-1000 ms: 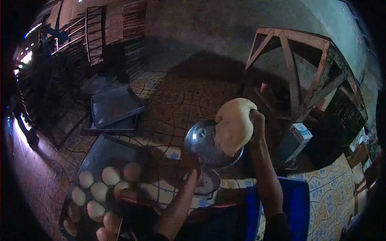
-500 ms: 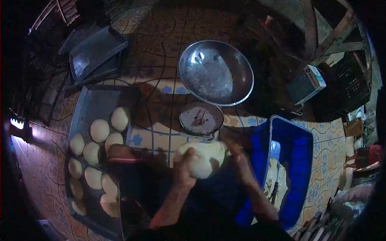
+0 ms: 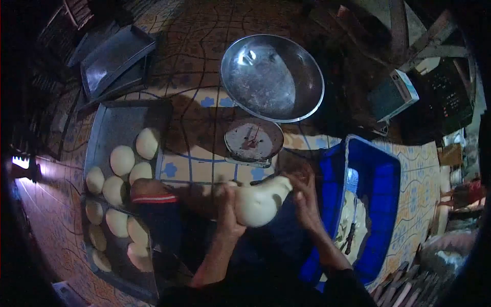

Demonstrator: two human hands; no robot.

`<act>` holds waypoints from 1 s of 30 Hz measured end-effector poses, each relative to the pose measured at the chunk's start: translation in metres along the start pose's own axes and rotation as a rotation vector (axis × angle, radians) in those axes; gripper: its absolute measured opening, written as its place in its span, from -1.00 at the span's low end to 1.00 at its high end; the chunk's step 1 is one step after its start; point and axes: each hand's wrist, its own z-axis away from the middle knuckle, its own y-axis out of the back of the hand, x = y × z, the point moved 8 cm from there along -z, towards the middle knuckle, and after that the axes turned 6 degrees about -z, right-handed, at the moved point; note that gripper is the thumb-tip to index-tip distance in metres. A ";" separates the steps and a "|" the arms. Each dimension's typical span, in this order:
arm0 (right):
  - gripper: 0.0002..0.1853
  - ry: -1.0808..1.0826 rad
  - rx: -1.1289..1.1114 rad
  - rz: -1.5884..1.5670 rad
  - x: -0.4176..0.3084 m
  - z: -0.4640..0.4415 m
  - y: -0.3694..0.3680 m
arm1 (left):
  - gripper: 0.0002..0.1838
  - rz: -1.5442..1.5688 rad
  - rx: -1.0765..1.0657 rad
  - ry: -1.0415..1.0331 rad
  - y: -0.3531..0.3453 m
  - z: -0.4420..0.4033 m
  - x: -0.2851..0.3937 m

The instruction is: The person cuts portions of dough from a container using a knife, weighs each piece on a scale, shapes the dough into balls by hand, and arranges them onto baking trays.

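A pale lump of dough (image 3: 258, 205) hangs between my two hands above my lap. My left hand (image 3: 231, 217) wraps round its left side, thumb up along the dough. On the right, the dough tapers into a narrow neck, and my right hand (image 3: 306, 204) is closed on that end, its fingers partly in shadow. Just beyond the dough stands a dial scale (image 3: 254, 141) with a large round metal pan (image 3: 271, 84) behind it. To my right, a blue plastic tub (image 3: 382, 204) holds more dough (image 3: 358, 217) and a dark, slim tool (image 3: 350, 239).
At my left lies a metal tray (image 3: 108, 116) bearing several round dough balls (image 3: 116, 223). More empty trays (image 3: 115, 61) are stacked beyond it. A box (image 3: 396, 96) and a dark crate (image 3: 447, 97) stand at the far right. The floor is patterned tile (image 3: 186, 166).
The dough has been drawn out into a neck toward my right hand, and its body looks smoother and rounder. My view has shifted slightly.
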 end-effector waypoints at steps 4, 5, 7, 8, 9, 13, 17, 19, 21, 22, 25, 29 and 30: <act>-0.45 -0.565 0.219 -0.138 0.059 0.025 0.004 | -0.34 -0.336 -0.142 -0.079 -0.012 0.001 -0.002; -0.43 -0.532 0.216 -0.168 0.058 0.018 0.006 | -0.34 -0.383 -0.131 -0.154 -0.011 -0.005 0.012; -0.37 -0.483 0.212 -0.234 0.045 0.012 0.000 | -0.35 -0.457 -0.275 -0.245 -0.033 -0.003 0.032; -0.35 -0.498 0.069 -0.142 0.045 0.010 -0.010 | -0.36 -0.237 -0.321 -0.145 -0.030 -0.003 0.023; -0.33 -0.506 -0.080 -0.047 0.046 0.007 -0.021 | -0.37 -0.014 -0.361 -0.049 -0.021 -0.005 0.008; -0.43 -0.120 -0.019 -0.272 0.013 0.000 -0.023 | -0.50 0.180 -0.164 0.050 0.016 -0.009 -0.023; -0.70 -0.145 -0.043 0.103 0.003 0.011 -0.028 | -0.48 -0.173 -0.224 0.055 0.008 -0.009 -0.024; -0.75 -0.224 0.021 -0.072 0.008 0.004 -0.018 | -0.50 0.092 -0.333 0.028 -0.019 -0.008 -0.004; -0.69 -0.377 -0.032 -0.136 0.008 0.009 -0.027 | -0.51 -0.707 -0.330 -0.263 0.010 -0.028 -0.005; -0.66 -0.417 -0.121 -0.125 0.006 0.013 -0.035 | -0.54 -0.361 -0.429 -0.169 0.012 -0.025 -0.010; -0.58 -0.200 -0.129 -0.241 -0.009 -0.005 -0.033 | -0.58 0.239 -0.281 0.084 0.009 -0.007 -0.012; -0.64 0.040 -0.061 -0.086 0.005 0.001 -0.036 | -0.53 -0.672 0.044 -0.119 0.014 -0.008 -0.008; -0.66 0.040 -0.096 0.047 0.006 0.001 -0.036 | -0.53 -0.500 -0.044 -0.122 0.008 -0.014 -0.003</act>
